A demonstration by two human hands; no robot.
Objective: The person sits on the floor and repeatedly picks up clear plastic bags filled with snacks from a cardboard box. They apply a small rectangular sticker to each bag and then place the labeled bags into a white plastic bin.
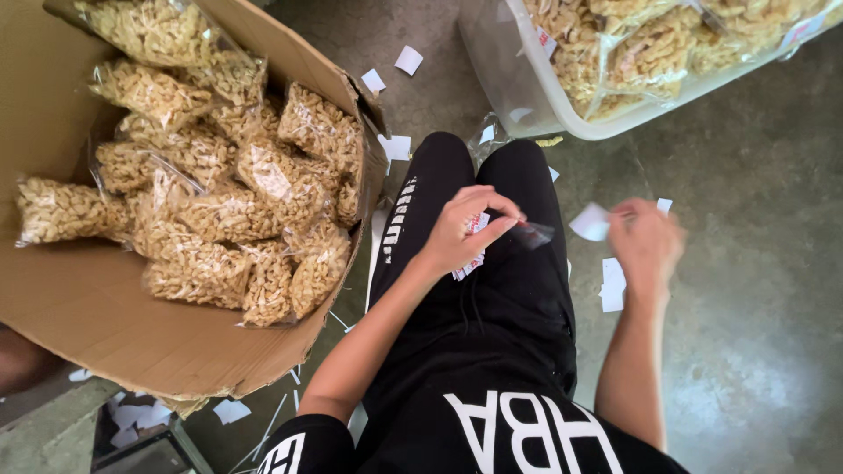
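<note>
Pinching a small stack of paper labels [471, 254] over your lap, your left hand [461, 233] feeds while your blurred right hand [645, 241] grips one white slip [590, 222]; next probably needs a snack bag [320, 132].

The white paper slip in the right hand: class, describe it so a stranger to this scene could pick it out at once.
Start at the clear plastic tub of snack bags at top right, then drop to the right hand over the concrete floor. The white paper slip sticks out from its fingers; unlike the scraps scattered on the floor, it is held up.
</note>
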